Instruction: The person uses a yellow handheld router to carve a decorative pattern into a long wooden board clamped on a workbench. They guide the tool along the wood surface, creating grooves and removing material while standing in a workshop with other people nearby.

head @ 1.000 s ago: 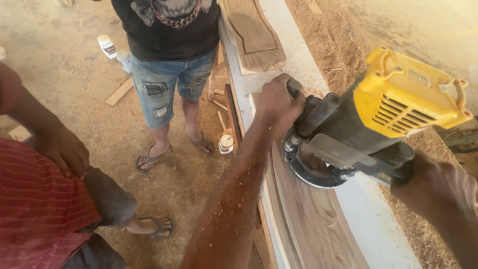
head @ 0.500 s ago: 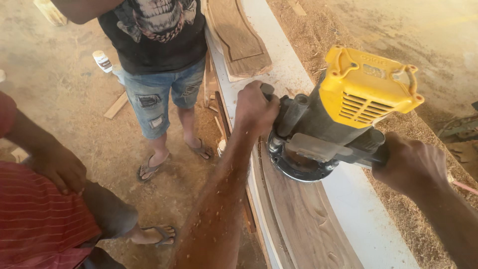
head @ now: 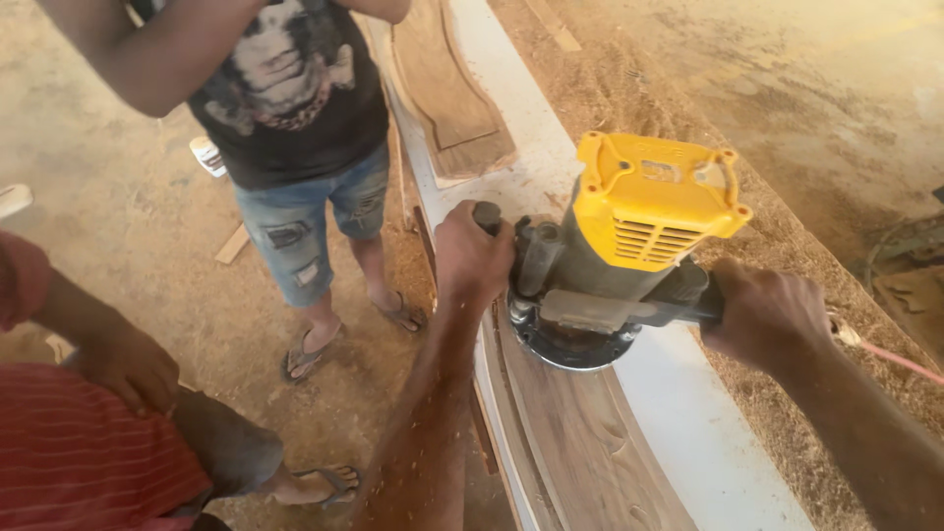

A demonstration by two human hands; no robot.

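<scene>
A yellow and black hand router [head: 629,251] sits with its round base on a long curved brown wood panel [head: 580,452]. My left hand [head: 472,256] grips the router's left handle. My right hand [head: 767,315] grips the right handle, with a pink cord [head: 885,356] trailing past the wrist. The panel lies on a white workbench [head: 688,433]. Sawdust clings to my left forearm.
A second carved wood panel [head: 447,93] lies further up the bench. A person in a black shirt and denim shorts [head: 295,147] stands left of the bench. Another person in a red striped shirt [head: 79,442] is at bottom left. Sawdust [head: 787,226] covers the ground on the right.
The router and both hands sit lower and further left in view than a second ago. My right hand, mostly hidden before, now shows fully on the handle. The standing person appears closer.
</scene>
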